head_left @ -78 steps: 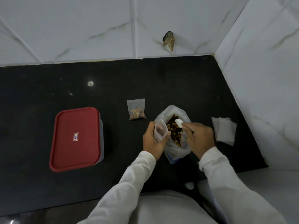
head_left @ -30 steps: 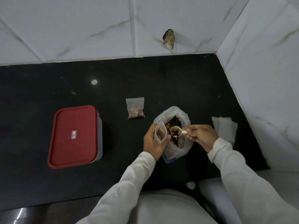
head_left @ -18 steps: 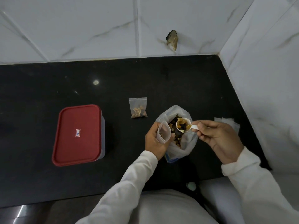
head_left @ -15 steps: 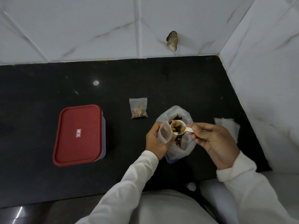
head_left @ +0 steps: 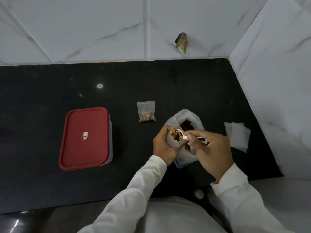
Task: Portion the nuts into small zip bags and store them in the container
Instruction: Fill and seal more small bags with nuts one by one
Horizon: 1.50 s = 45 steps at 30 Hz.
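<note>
My left hand point(head_left: 165, 145) grips the small zip bag point(head_left: 172, 142) open while my right hand point(head_left: 210, 148) pinches the loaded scoop point(head_left: 176, 135) at its mouth; next I'd tip it in.

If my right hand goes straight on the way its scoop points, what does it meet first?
Probably the small zip bag in the left hand: the scoop in the right hand sits at its mouth, though depth is unclear.

A home kitchen corner: black stone counter point(head_left: 50, 91) against marble-veined white wall tiles point(head_left: 84, 27).
</note>
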Motion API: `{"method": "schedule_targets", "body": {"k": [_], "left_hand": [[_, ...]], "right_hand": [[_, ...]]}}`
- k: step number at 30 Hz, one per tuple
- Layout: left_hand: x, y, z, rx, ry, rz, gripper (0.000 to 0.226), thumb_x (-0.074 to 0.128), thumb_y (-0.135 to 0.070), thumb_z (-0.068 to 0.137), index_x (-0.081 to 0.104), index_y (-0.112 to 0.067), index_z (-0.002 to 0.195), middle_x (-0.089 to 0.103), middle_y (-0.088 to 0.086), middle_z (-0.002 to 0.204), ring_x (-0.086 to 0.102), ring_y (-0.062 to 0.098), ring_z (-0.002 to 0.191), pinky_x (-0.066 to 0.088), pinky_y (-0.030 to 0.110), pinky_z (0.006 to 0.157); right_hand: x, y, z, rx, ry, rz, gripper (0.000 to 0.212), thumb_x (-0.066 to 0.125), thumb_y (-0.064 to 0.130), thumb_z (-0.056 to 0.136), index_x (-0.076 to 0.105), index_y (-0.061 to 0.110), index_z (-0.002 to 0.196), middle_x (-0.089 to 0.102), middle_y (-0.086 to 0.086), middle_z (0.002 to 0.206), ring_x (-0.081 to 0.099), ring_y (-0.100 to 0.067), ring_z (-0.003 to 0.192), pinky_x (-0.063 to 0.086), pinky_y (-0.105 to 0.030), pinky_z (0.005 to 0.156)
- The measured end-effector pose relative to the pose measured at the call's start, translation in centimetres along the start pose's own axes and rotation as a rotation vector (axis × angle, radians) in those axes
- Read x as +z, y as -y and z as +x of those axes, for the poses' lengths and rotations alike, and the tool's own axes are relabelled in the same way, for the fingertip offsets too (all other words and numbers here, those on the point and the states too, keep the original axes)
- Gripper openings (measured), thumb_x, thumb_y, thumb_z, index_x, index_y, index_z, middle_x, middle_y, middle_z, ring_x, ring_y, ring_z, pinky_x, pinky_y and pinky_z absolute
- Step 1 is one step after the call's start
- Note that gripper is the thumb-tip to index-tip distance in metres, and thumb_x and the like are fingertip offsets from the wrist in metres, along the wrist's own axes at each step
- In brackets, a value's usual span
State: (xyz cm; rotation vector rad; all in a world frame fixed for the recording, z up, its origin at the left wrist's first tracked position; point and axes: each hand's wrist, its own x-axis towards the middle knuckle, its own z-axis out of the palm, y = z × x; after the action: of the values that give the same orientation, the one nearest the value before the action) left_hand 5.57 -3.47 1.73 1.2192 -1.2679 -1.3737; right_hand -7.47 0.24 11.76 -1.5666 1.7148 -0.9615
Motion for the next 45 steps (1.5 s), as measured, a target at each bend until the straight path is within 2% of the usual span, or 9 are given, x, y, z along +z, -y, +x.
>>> {"method": "schedule_targets", "body": {"k": [4,6,10,18,23,28,33,38,45], "left_hand": [[-0.2,-0.1,0.0,0.014,-0.009,-0.030,0.032,0.083,-0.019,0.072,0.059,-0.025,0.092,0.065,-0.007,0.088,0.064,0.012,0.084,0.054,0.028,0.075],[-0.3,-0.2,0.0,0.017,-0.013,-0.041,0.033,0.083,-0.016,0.070,0.059,-0.026,0.090,0.064,-0.007,0.087,0.063,0.011,0.084,0.053,0.025,0.074],[-0.5,0.2,0.1,0.012,-0.026,-0.047,0.034,0.082,-0.030,0.066,0.059,-0.029,0.091,0.066,-0.008,0.090,0.064,0.015,0.089,0.055,0.030,0.077],[-0.6,0.1,0.2,0.023,-0.010,-0.075,0.037,0.078,-0.035,0.066,0.060,-0.020,0.094,0.064,-0.008,0.088,0.062,0.013,0.085,0.053,0.029,0.076],[-1.0,0.3,0.1,-0.019,0.024,-0.122,0.032,0.082,-0.030,0.069,0.060,-0.020,0.090,0.063,-0.007,0.085,0.062,0.013,0.085,0.053,0.029,0.075],[-1.4,1.1,0.3,-0.083,0.010,-0.244,0.038,0.084,-0.019,0.071,0.061,-0.006,0.098,0.063,0.018,0.097,0.063,0.035,0.097,0.054,0.056,0.086],[-1.5,1.0,0.3,-0.086,0.022,-0.293,0.030,0.081,-0.007,0.072,0.063,-0.008,0.097,0.064,0.011,0.096,0.063,0.032,0.098,0.054,0.056,0.089],[-1.4,1.2,0.1,-0.088,0.036,-0.281,0.035,0.082,-0.014,0.071,0.063,-0.003,0.099,0.065,0.012,0.098,0.064,0.031,0.099,0.054,0.053,0.090],[-0.7,1.4,0.1,-0.120,0.022,-0.275,0.030,0.081,-0.017,0.070,0.066,-0.012,0.095,0.067,0.015,0.100,0.065,0.030,0.101,0.054,0.054,0.091]], "right_hand": [[2.0,-2.5,-0.4,-0.136,-0.099,-0.223,0.016,0.076,0.000,0.077,0.072,-0.005,0.092,0.073,-0.016,0.086,0.072,-0.025,0.078,0.060,-0.042,0.074],[3.0,-3.5,-0.4,-0.225,-0.139,-0.355,0.027,0.086,-0.010,0.055,0.069,-0.006,0.076,0.069,-0.019,0.070,0.069,-0.024,0.061,0.060,-0.038,0.057],[2.8,-3.1,-0.6,-0.552,-0.244,-0.348,0.012,0.049,0.012,0.094,0.058,0.004,0.091,0.065,-0.002,0.085,0.053,-0.014,0.080,0.051,-0.022,0.073],[2.4,-2.6,-1.3,-0.754,-0.252,-0.460,0.033,0.032,0.030,0.106,0.056,0.009,0.097,0.071,-0.014,0.074,0.054,-0.014,0.078,0.047,-0.027,0.080],[2.2,-1.8,-1.5,-0.422,-0.262,-0.201,0.034,0.050,0.023,0.100,0.072,0.000,0.088,0.072,-0.010,0.075,0.060,-0.004,0.076,0.053,-0.023,0.064],[-0.1,-0.5,-1.2,0.009,-0.282,0.152,0.019,0.060,0.013,0.093,0.071,0.016,0.108,0.073,0.006,0.090,0.068,-0.005,0.086,0.052,-0.014,0.077],[-1.4,-4.5,0.1,0.316,-0.289,0.294,0.020,0.057,0.013,0.096,0.070,0.025,0.104,0.072,-0.001,0.100,0.068,-0.012,0.090,0.055,-0.026,0.081],[-1.6,-7.3,0.1,0.200,-0.155,-0.164,0.014,0.060,0.017,0.094,0.072,0.022,0.099,0.069,0.008,0.085,0.063,-0.002,0.078,0.050,-0.016,0.075],[0.2,-7.7,1.2,-0.047,-0.020,-0.295,0.012,0.062,0.011,0.092,0.073,0.010,0.097,0.070,-0.001,0.090,0.064,-0.010,0.081,0.050,-0.018,0.074]]}}
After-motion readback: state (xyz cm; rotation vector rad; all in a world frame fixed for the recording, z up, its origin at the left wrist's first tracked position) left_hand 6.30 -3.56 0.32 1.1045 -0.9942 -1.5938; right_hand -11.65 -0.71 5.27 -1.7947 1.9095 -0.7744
